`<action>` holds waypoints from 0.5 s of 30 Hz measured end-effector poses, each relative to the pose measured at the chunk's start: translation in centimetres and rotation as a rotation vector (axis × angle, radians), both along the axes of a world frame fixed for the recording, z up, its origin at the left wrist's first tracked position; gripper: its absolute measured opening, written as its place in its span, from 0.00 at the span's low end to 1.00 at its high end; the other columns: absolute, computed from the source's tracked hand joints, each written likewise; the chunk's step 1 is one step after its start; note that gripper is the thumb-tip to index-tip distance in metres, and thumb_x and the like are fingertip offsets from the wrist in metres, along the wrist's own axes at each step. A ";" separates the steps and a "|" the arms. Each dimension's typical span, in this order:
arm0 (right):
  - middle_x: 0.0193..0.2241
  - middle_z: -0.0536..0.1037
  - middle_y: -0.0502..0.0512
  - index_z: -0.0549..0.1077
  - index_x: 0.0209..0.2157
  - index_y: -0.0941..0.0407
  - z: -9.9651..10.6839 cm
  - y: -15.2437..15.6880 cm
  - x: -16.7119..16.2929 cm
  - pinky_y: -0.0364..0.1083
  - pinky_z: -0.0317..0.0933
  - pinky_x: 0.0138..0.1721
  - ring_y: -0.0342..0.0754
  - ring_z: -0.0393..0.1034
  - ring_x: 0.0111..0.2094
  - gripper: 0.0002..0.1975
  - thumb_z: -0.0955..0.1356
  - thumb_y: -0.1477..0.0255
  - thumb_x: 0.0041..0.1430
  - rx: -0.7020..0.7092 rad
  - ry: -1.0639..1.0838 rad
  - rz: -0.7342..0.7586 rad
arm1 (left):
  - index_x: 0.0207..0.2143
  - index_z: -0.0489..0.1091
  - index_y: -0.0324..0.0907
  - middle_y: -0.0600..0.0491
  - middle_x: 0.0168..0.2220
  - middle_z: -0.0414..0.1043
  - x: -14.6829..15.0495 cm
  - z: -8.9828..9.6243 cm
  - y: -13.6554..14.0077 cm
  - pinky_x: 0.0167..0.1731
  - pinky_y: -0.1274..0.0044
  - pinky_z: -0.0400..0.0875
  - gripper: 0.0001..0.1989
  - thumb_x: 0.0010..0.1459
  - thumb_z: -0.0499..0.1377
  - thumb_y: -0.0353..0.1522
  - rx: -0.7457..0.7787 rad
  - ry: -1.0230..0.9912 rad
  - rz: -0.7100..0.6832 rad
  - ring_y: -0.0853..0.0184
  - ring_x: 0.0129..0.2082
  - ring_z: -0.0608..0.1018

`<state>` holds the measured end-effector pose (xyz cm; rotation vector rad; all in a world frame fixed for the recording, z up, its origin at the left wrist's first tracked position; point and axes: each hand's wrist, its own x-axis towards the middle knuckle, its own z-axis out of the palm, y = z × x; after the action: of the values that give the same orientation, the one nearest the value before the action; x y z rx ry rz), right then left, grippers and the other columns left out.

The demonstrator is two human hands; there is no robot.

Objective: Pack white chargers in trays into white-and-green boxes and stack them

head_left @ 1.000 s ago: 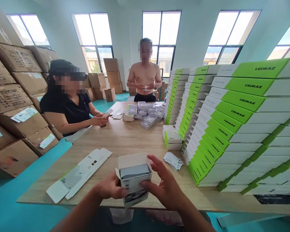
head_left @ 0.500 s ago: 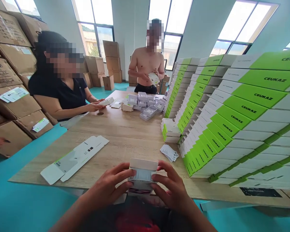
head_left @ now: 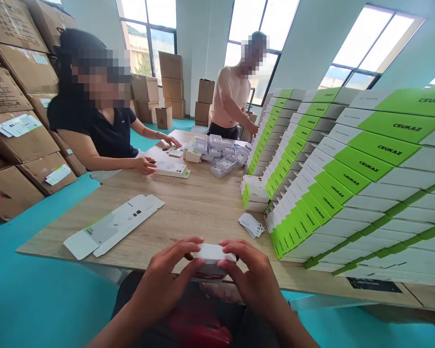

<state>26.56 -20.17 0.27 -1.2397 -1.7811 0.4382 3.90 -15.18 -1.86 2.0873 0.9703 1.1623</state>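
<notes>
Between my two hands is a small white cardboard box (head_left: 213, 253), held end-up at the table's near edge with its top flap folded down. My left hand (head_left: 168, 270) grips its left side, thumb in front and fingers on top. On the right side, my right hand (head_left: 252, 270) grips it the same way. What lies inside the box is hidden. A flattened white box (head_left: 116, 226) rests on the table to the left of my hands. To their right, a small pile of printed cards (head_left: 251, 224) lies near the stacked boxes.
Tall stacks of green-and-white boxes (head_left: 348, 179) line the table's right side. Clear plastic trays (head_left: 223, 154) are heaped at the far end. A co-worker (head_left: 94, 116) sits at the left, hands by a flat box (head_left: 170, 168); another person (head_left: 232, 96) stands behind. Brown cartons (head_left: 18, 111) fill the left.
The raised flap on my box is now folded down over its end. The seated co-worker's box now lies on the table. The standing person has turned and reaches toward the stacks.
</notes>
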 end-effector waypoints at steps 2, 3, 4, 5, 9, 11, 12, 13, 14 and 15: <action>0.43 0.84 0.55 0.76 0.40 0.51 0.0 0.0 -0.3 0.45 0.72 0.44 0.49 0.80 0.44 0.02 0.70 0.69 0.67 -0.037 0.059 -0.035 | 0.49 0.77 0.52 0.55 0.52 0.81 0.4 0.0 -0.2 0.48 0.73 0.80 0.09 0.68 0.61 0.35 0.001 -0.029 0.029 0.61 0.48 0.84; 0.43 0.85 0.54 0.76 0.38 0.51 0.0 0.0 -0.3 0.44 0.72 0.43 0.49 0.80 0.44 0.03 0.70 0.68 0.67 -0.054 0.074 -0.042 | 0.49 0.78 0.53 0.55 0.52 0.81 0.6 0.0 -0.3 0.49 0.73 0.80 0.10 0.69 0.60 0.34 0.011 -0.040 0.029 0.61 0.49 0.84; 0.43 0.85 0.54 0.76 0.37 0.51 0.0 0.1 -0.3 0.44 0.72 0.43 0.48 0.80 0.43 0.03 0.70 0.68 0.67 -0.065 0.081 -0.044 | 0.48 0.79 0.53 0.56 0.52 0.81 0.7 0.1 -0.4 0.49 0.73 0.80 0.10 0.69 0.60 0.34 0.021 -0.044 0.024 0.61 0.50 0.84; 0.42 0.85 0.54 0.76 0.36 0.51 0.0 0.1 -0.3 0.44 0.72 0.43 0.48 0.80 0.43 0.04 0.71 0.68 0.67 -0.073 0.084 -0.044 | 0.47 0.80 0.53 0.55 0.52 0.82 0.7 0.2 -0.4 0.49 0.73 0.81 0.10 0.69 0.60 0.34 0.033 -0.046 0.022 0.61 0.49 0.84; 0.43 0.85 0.55 0.77 0.37 0.51 0.0 0.3 0.1 0.46 0.73 0.47 0.49 0.80 0.46 0.02 0.71 0.70 0.67 -0.031 0.066 -0.006 | 0.45 0.81 0.50 0.55 0.49 0.83 0.7 0.8 -0.4 0.46 0.77 0.82 0.10 0.68 0.61 0.29 0.137 -0.064 0.009 0.63 0.45 0.86; 0.45 0.85 0.56 0.77 0.37 0.52 -0.3 0.5 0.7 0.47 0.73 0.48 0.50 0.81 0.47 0.01 0.72 0.70 0.66 0.049 0.029 0.042 | 0.47 0.80 0.48 0.54 0.49 0.83 0.6 0.9 -0.3 0.49 0.79 0.81 0.12 0.68 0.60 0.26 0.224 -0.062 -0.025 0.64 0.46 0.86; 0.46 0.85 0.57 0.77 0.38 0.52 -0.5 0.5 1.0 0.47 0.73 0.49 0.50 0.81 0.48 0.01 0.72 0.70 0.66 0.098 0.000 0.071 | 0.48 0.80 0.47 0.53 0.50 0.83 0.5 0.9 -0.2 0.50 0.79 0.80 0.12 0.68 0.60 0.25 0.267 -0.054 -0.046 0.64 0.48 0.85; 0.47 0.85 0.58 0.77 0.40 0.52 -0.8 0.5 1.3 0.47 0.74 0.49 0.50 0.81 0.48 0.02 0.73 0.70 0.65 0.144 -0.035 0.099 | 0.49 0.79 0.46 0.52 0.51 0.83 0.4 0.8 0.0 0.52 0.79 0.79 0.13 0.69 0.59 0.24 0.309 -0.045 -0.069 0.64 0.49 0.84; 0.49 0.84 0.59 0.77 0.42 0.52 -1.0 0.6 1.7 0.48 0.74 0.50 0.50 0.80 0.49 0.04 0.73 0.71 0.65 0.186 -0.074 0.123 | 0.50 0.78 0.44 0.50 0.52 0.82 0.2 0.6 0.2 0.54 0.78 0.78 0.13 0.69 0.59 0.24 0.348 -0.035 -0.094 0.64 0.51 0.84; 0.50 0.83 0.61 0.77 0.44 0.52 -1.3 0.5 2.0 0.48 0.74 0.50 0.51 0.80 0.49 0.06 0.73 0.71 0.65 0.217 -0.114 0.143 | 0.52 0.77 0.43 0.48 0.53 0.81 -0.1 0.3 0.4 0.56 0.76 0.78 0.14 0.69 0.59 0.23 0.386 -0.023 -0.122 0.63 0.52 0.83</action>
<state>28.56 -19.62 -1.01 -1.0067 -1.9650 0.2501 3.84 -14.79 -1.59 2.3851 0.6327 1.3925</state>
